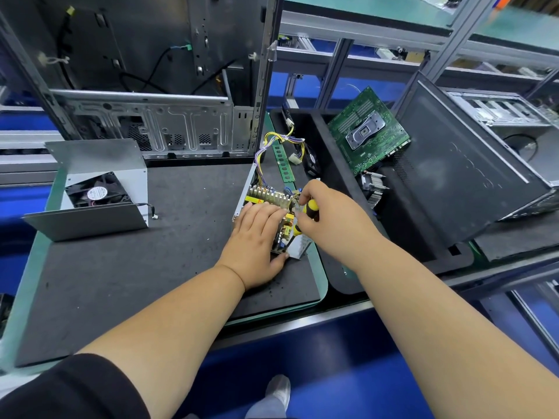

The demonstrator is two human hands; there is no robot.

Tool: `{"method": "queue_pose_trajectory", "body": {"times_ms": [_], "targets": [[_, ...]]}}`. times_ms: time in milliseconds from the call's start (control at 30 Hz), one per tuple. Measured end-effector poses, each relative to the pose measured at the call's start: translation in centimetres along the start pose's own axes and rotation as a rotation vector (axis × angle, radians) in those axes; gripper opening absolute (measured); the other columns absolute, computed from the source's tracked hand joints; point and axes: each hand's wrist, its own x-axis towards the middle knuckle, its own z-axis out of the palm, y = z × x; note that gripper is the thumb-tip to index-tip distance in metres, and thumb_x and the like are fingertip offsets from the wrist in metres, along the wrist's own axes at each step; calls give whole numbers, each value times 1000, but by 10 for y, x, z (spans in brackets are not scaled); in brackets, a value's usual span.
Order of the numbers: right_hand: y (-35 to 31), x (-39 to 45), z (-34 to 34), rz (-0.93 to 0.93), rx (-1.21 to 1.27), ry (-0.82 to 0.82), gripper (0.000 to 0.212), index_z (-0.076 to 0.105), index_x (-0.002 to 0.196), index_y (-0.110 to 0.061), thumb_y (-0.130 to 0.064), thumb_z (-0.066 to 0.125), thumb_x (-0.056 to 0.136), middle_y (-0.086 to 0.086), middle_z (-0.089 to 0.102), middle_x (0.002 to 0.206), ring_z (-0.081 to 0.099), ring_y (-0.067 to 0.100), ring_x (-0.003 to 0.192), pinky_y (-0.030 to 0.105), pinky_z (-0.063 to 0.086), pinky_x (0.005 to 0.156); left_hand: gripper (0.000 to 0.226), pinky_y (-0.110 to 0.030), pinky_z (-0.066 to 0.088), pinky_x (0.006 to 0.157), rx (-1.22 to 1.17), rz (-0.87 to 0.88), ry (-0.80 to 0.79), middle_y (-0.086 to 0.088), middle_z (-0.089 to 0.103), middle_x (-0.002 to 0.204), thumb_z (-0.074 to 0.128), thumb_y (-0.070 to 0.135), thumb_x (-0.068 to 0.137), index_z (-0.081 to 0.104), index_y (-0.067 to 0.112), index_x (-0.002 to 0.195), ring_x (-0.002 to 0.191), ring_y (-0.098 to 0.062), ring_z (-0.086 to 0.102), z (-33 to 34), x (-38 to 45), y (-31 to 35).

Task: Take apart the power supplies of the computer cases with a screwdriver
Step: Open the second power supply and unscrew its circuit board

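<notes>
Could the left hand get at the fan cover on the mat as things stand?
Probably yes. The fan cover sits apart to the left on the mat with bare mat between, but the left hand rests on the power supply and would have to let go.

Fan cover (99, 189) lies left of power supply (266, 204), case (151, 74) apparently behind.

A dark mat (169, 267) carries the opened power supply (266, 201), fan cover (102, 189) and upright case (145, 86).

Left hand (257, 237) lies flat; right hand (326, 216) curled, gripping.
</notes>
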Motion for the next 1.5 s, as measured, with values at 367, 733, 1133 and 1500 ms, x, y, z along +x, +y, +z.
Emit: {"method": "queue_pose_trajectory", "body": {"times_ms": [367,733,1133,1500], "targets": [[3,-3,2,-9,-66,-2,16,52,95,-24,-39,56,98,-6,54,71,51,17,68,28,30,52,87,-38,0,123,-32,2,-15,-8,48,140,74,45,71,39,12,143,137,-30,34,1,-1,-1],[7,-10,1,-39,-64,0,24,53,95,-21,-44,55,97,-3,57,70,50,18,68,32,30,54,96,-39,-6,124,-46,-36,-129,-4,25,161,75,42,77,28,10,154,153,-25,6,-9,-3,7],[8,-10,0,-84,-28,-1,19,51,97,-16,-32,60,91,0,54,81,51,25,77,36,38,63,80,-32,3,124,-66,-106,-170,1,22,162,71,27,85,30,16,153,152,-21,7,-28,-15,15],[11,-13,-3,-23,73,5,12,51,90,-22,-29,60,94,-4,50,67,44,15,58,29,29,50,64,-36,11,124,-74,-136,-172,-5,28,158,72,20,84,46,11,141,151,-25,15,-36,-11,20]]}}
